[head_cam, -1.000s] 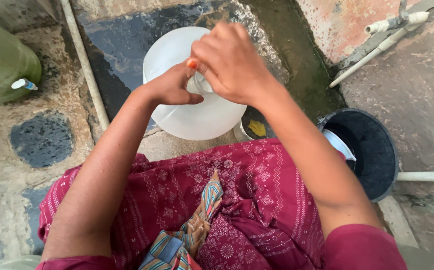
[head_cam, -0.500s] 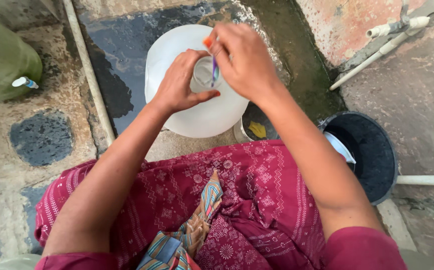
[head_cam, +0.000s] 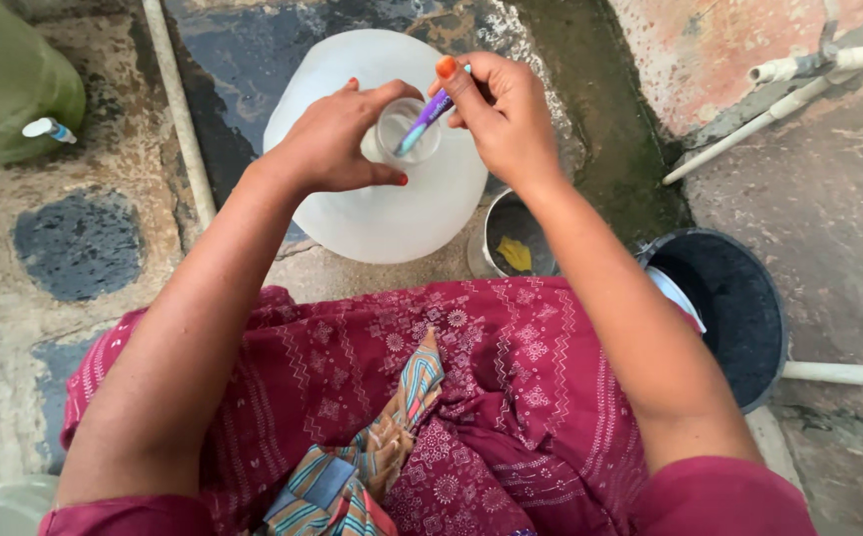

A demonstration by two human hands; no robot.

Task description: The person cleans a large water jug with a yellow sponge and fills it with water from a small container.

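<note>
Toothbrush in the bottle's neck

The purple toothbrush (head_cam: 424, 121) dips into the neck of the big white water bottle (head_cam: 392, 213); right hand (head_cam: 503, 117) pinches its handle; left hand (head_cam: 337, 144) curls around the neck; black bucket (head_cam: 739, 308) stands near.

A pot (head_cam: 511, 238) and dark bucket (head_cam: 734, 313) crowd the jug's (head_cam: 392, 213) right; a pipe (head_cam: 178, 109) runs left; bare floor (head_cam: 84, 243) beyond it.

The jug (head_cam: 382, 199) stands before the knees. On its right is a small pot (head_cam: 513, 238), further right a bucket (head_cam: 739, 308). A bottle (head_cam: 4, 79) lies far left, a pipe (head_cam: 178, 109) between.
</note>
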